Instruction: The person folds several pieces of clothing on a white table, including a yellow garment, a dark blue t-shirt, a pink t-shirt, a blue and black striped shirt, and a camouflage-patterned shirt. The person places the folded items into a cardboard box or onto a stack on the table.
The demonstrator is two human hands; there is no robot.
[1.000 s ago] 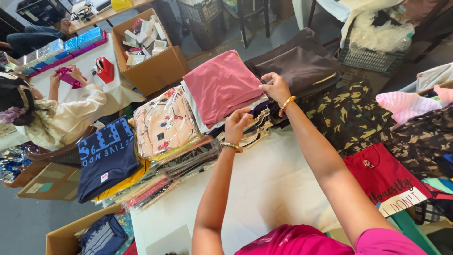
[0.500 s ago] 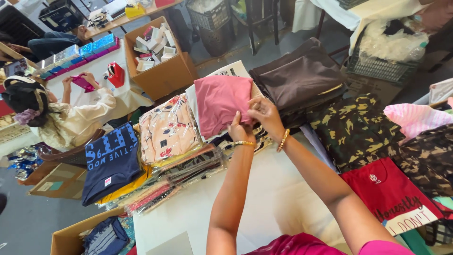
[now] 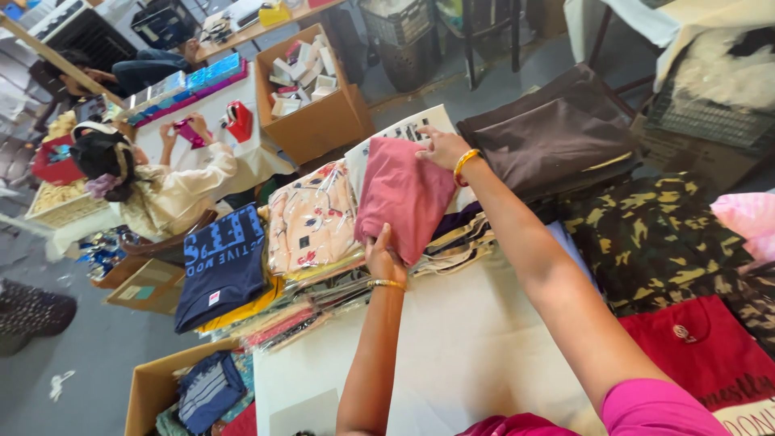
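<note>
White cloth covers the bench (image 3: 476,355) under the person's forearms, and stacks of folded clothes ring its far edge. Both hands are clamped on a folded pink garment (image 3: 404,198): the left hand (image 3: 383,260) pinches its near lower edge from beneath, while the right hand (image 3: 442,148) presses its far upper corner, so the piece is stretched between them, tilted above the piles and kept flat without unfolding. Just beyond the left hand lies a floral peach garment (image 3: 311,218) atop bagged clothes, and further left a navy printed shirt (image 3: 222,262). Beside the right hand sits a dark brown folded stack (image 3: 557,133), with camouflage fabric (image 3: 654,242) nearer the wearer. Well beyond, another person (image 3: 161,190) sits by an open cardboard box (image 3: 315,121).
</note>
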